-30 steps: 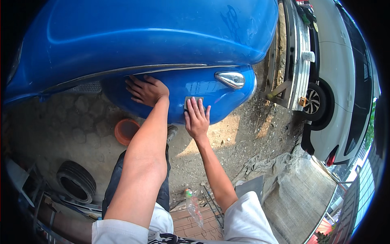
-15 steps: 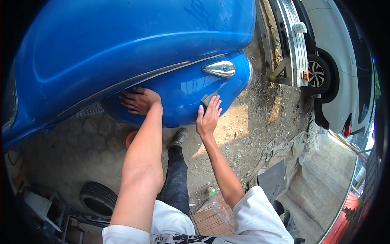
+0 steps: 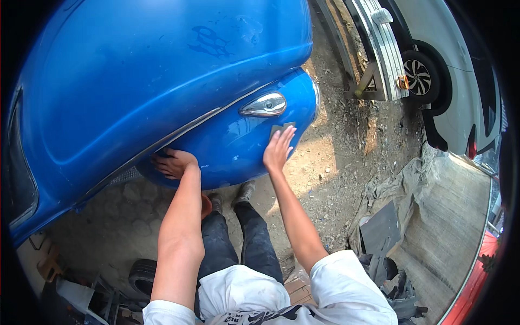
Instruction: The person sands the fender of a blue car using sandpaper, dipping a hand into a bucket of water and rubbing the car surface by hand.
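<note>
Head view: right hand (image 3: 278, 151) lies flat on the blue fender (image 3: 233, 138), fingers straight, close together, not curled. Grey pad (image 3: 274, 130) is under these fingers, against the paint, its edge showing left of them and at the tips.

Change: a second ago the pad sat on the left-hand side of the chrome teardrop lamp (image 3: 264, 104); it has since passed below it. Lamp is now up and left of the right fingers.

Left hand (image 3: 177, 164): opened out, fingers slightly spread, nothing visibly held, still on the fender beside its seam with the blue car body (image 3: 162, 70). Terracotta bucket (image 3: 206, 206), below the left fingers, is now mostly hidden.

Judgement: rubbing has moved toward the fender's outer end; left hand probably braces. Paint smoothness: cannot tell.
</note>
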The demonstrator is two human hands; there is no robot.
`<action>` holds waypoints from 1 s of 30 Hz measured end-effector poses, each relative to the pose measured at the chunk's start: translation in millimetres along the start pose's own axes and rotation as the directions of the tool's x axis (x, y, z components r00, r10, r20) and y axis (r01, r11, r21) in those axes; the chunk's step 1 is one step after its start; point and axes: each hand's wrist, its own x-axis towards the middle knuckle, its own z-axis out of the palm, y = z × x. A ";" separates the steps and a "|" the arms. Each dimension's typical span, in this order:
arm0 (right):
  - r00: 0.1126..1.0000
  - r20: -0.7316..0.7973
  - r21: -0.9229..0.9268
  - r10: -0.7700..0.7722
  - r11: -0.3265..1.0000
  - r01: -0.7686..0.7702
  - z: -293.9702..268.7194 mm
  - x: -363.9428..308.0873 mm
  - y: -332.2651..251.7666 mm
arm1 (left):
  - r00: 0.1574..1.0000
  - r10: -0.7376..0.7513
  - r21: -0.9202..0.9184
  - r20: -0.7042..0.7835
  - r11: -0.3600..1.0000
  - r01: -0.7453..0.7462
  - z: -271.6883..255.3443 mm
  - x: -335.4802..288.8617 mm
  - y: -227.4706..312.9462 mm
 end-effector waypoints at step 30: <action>0.957 0.203 -0.126 -0.209 0.963 0.237 -31.5 104.0 -0.2 | 0.996 0.028 0.038 -0.083 0.999 -0.025 5.7 12.3 -34.5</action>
